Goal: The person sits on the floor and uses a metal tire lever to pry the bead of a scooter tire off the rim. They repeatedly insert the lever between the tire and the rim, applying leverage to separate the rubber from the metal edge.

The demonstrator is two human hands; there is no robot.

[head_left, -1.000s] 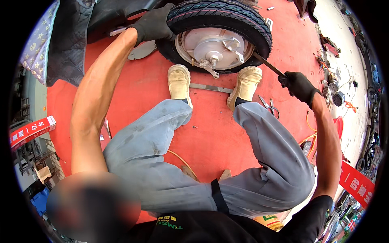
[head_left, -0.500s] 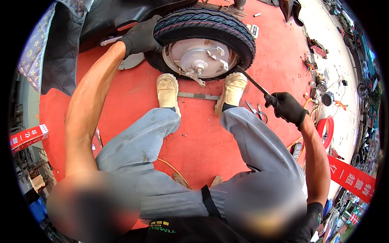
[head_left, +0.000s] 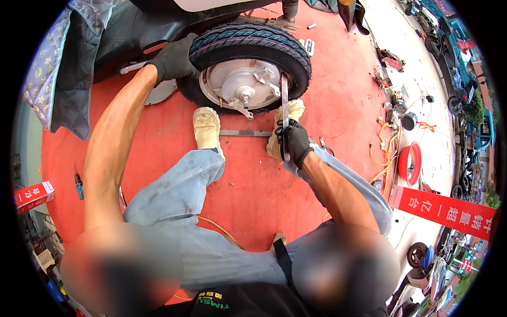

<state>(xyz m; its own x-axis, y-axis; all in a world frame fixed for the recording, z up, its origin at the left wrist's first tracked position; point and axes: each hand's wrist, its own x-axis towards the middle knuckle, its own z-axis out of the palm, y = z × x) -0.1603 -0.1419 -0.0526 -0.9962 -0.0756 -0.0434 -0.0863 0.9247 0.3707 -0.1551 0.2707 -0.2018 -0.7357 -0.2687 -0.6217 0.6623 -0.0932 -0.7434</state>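
Observation:
A black tyre (head_left: 251,51) is seated on a silver hub wheel (head_left: 224,84), leaning upright in front of my shoes. My left hand (head_left: 177,59), in a black glove, grips the tyre's upper left side. My right hand (head_left: 294,141), also gloved, is closed round a long flat metal tyre lever (head_left: 285,100). The lever's far end sits at the right edge of the rim, against the tyre's inner edge; exactly how deep it goes I cannot tell. An axle with a nut and a small brake arm (head_left: 241,109) stick out of the hub.
A flat grey bar (head_left: 243,133) lies on the red mat between my shoes. Above the tyre is a dark scooter body (head_left: 121,39). A teal-handled tool (head_left: 78,187) rests at left. Motor parts, orange cables and a red ring (head_left: 410,164) lie at right.
My right hand has swung left and inward, and the lever has turned from slanting to nearly upright against the rim. The view has shifted slightly; my left hand stays on the tyre.

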